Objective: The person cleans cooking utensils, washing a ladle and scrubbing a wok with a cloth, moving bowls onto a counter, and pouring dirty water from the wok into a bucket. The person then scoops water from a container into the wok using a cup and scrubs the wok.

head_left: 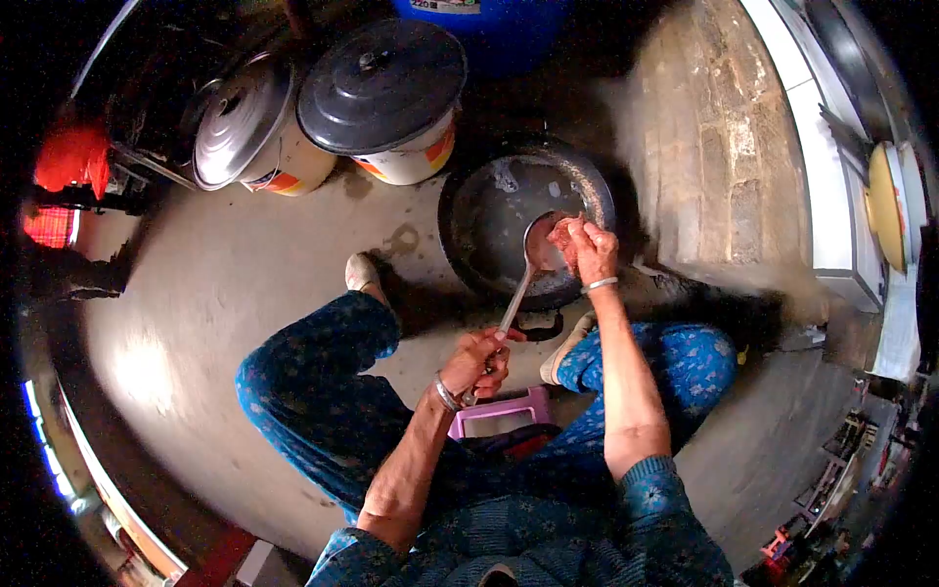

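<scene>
My left hand [473, 364] is closed round the handle of a metal ladle [518, 298]. The ladle's bowl tilts over a large black wok [452, 227] on the floor, which has some wet, pale patches inside. My right hand [595, 252] is closed on a crumpled reddish cloth [563, 238] and presses it at the ladle bowl's right edge. Whether it is a rag or a scrubbing pad is hard to tell. The wok's near handle [544, 329] points toward me, between my feet.
Two lidded buckets, one with a black lid [377, 83] and one with a silvery lid [245, 117], stand beyond the wok to the left. A blue barrel [489, 29] is behind them. A rough brick structure [724, 147] rises at right. A pink stool [502, 406] sits beneath me.
</scene>
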{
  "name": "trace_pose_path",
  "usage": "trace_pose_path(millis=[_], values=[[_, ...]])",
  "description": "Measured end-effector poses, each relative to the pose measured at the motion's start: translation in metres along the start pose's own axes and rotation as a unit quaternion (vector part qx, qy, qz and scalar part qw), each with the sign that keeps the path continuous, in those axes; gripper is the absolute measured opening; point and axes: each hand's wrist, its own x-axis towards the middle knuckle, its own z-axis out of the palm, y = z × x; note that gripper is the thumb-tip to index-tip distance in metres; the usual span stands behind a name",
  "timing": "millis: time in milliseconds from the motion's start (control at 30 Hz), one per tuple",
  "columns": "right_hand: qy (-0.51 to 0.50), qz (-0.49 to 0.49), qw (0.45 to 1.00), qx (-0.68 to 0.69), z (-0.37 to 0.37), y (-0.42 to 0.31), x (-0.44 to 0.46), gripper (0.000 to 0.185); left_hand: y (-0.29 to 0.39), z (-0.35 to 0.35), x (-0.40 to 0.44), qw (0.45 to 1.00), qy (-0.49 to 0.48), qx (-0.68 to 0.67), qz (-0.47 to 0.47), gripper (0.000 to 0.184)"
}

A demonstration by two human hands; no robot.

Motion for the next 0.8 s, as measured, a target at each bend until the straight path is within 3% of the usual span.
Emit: trace_pose_path(millis=[33,100,200,233,333,367,400,433,467,533,567,667,733,767,800], values=[[0.007,0.006,1.0,0.014,0.001,0.007,-0.002,0.018,-0.003,-0.002,0.003,1.0,-0.009,-0.027,0.006,0.029],[0.027,0.121,0.971,0.202,0.011,0.028,-0.008,0.017,-0.004,-0.002,0.007,0.999,-0.018,-0.051,0.008,0.029],[0.113,0.167,0.927,0.317,0.036,0.057,-0.011,0.016,-0.005,0.001,0.015,0.998,-0.016,-0.06,0.027,0.029],[0.166,0.18,0.929,0.278,0.048,0.064,-0.008,0.017,-0.008,0.0,0.02,0.998,-0.009,-0.056,0.04,0.03],[0.107,0.344,0.92,0.156,0.058,0.074,-0.024,0.02,-0.012,-0.014,0.04,0.996,0.003,-0.081,0.041,0.031],[0.032,0.336,0.941,0.034,0.057,0.098,-0.025,0.025,-0.012,-0.019,0.048,0.993,0.007,-0.11,0.033,0.031],[0.042,0.172,0.983,-0.058,0.056,0.101,-0.023,0.029,-0.009,-0.021,0.054,0.993,0.009,-0.111,0.032,0.031],[0.048,0.005,0.988,-0.146,0.055,0.091,-0.021,0.033,-0.007,-0.023,0.057,0.993,0.059,-0.102,0.028,0.03],[0.031,0.011,0.988,-0.148,0.049,0.082,-0.017,0.035,-0.006,-0.025,0.06,0.989,0.109,-0.093,0.023,0.03],[-0.027,0.103,0.943,-0.316,0.031,0.1,0.005,0.034,-0.006,-0.034,0.071,0.983,0.147,-0.109,0.002,0.028],[-0.02,0.056,0.932,-0.357,0.021,0.142,0.018,0.03,-0.006,-0.037,0.076,0.976,0.179,-0.121,-0.017,0.026],[0.005,0.096,0.889,-0.447,0.022,0.126,0.035,0.025,-0.003,-0.042,0.085,0.965,0.197,-0.172,-0.032,0.024],[0.017,0.046,0.852,-0.521,0.027,0.136,0.038,0.021,-0.002,-0.045,0.095,0.964,0.185,-0.185,-0.056,0.024],[-0.074,-0.004,0.839,-0.54,0.029,0.139,0.033,0.018,-0.001,-0.046,0.1,0.962,0.17,-0.197,-0.077,0.024],[-0.109,-0.01,0.874,-0.474,0.034,0.141,0.034,0.019,-0.002,-0.048,0.105,0.962,0.173,-0.197,-0.079,0.024]])
